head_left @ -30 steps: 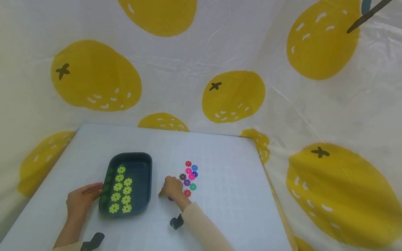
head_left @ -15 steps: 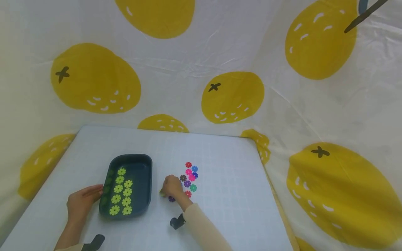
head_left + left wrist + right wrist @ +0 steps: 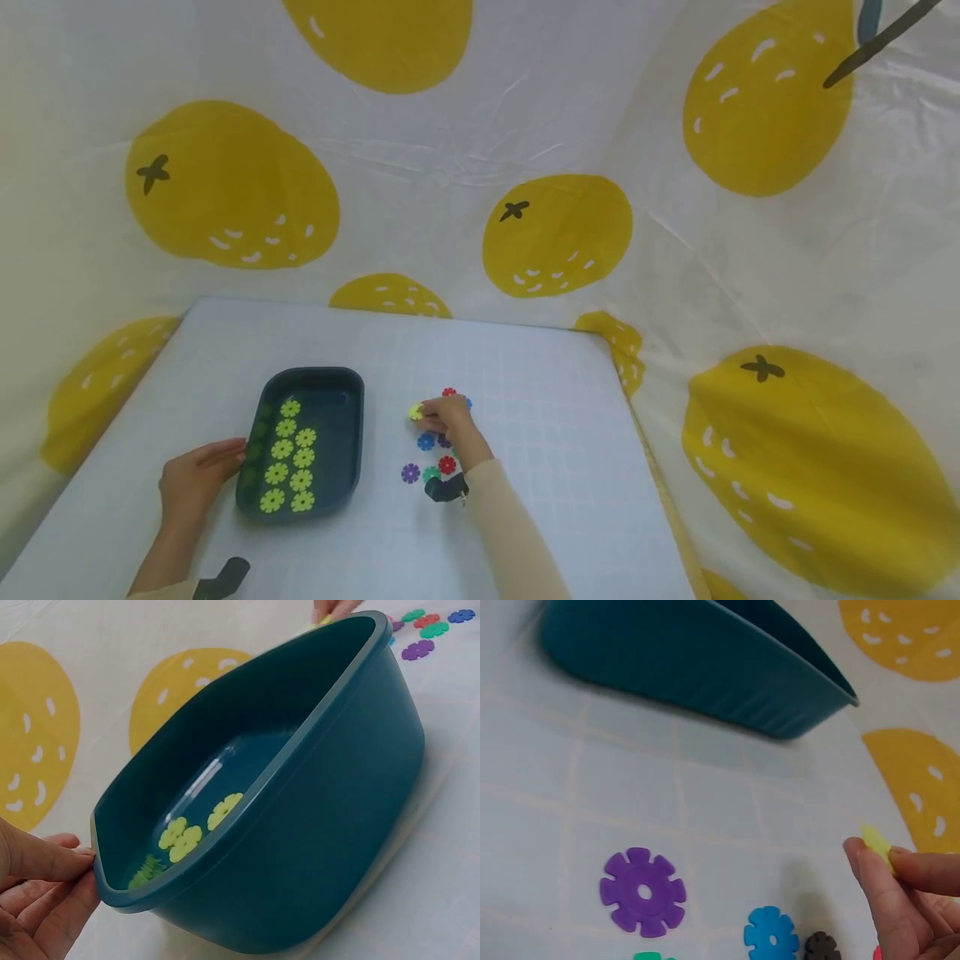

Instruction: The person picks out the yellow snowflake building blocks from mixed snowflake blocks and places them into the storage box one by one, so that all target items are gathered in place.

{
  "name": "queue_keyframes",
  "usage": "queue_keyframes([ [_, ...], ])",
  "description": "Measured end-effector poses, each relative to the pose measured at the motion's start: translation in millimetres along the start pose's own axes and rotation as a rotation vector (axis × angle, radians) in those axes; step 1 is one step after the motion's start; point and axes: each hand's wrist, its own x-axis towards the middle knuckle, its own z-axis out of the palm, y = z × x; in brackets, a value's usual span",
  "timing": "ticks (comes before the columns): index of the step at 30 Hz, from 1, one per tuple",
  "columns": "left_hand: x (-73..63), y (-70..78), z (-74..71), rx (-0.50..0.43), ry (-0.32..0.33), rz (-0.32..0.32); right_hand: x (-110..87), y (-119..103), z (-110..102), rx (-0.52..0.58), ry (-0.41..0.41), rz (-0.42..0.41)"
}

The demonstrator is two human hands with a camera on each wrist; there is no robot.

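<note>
A dark teal plastic basin (image 3: 360, 425) stands on the left of the table, with several yellow-green flower-shaped discs (image 3: 282, 449) in two rows on its floor. My left hand (image 3: 191, 479) is at its left side; in the left wrist view the thumb (image 3: 71, 860) and fingers pinch the rim. My right hand (image 3: 448, 417) is right of the basin, over a loose group of coloured discs. Between thumb and fingertips it pinches a yellow-green flower-shaped disc (image 3: 877, 845), seen nearly edge-on in the right wrist view. Some discs are hidden under this hand.
Near the right hand lie a purple disc (image 3: 643, 892), a blue disc (image 3: 772, 934), a black disc (image 3: 822, 948) and a red disc (image 3: 447, 464). A dark wrist mount (image 3: 447, 488) overlaps a green disc. A lemon-patterned cloth (image 3: 558, 233) hangs behind the table.
My right hand has moved away from me and slightly right with the yellow-green disc, uncovering the purple and blue discs. The left hand stays at the basin's rim.
</note>
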Motion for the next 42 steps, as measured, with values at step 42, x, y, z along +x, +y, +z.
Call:
queue_keyframes([
  [42,0.3,-6.0,-2.1,-0.020,-0.010,0.044,-46.4,-76,146,0.112,-0.049,-0.091],
])
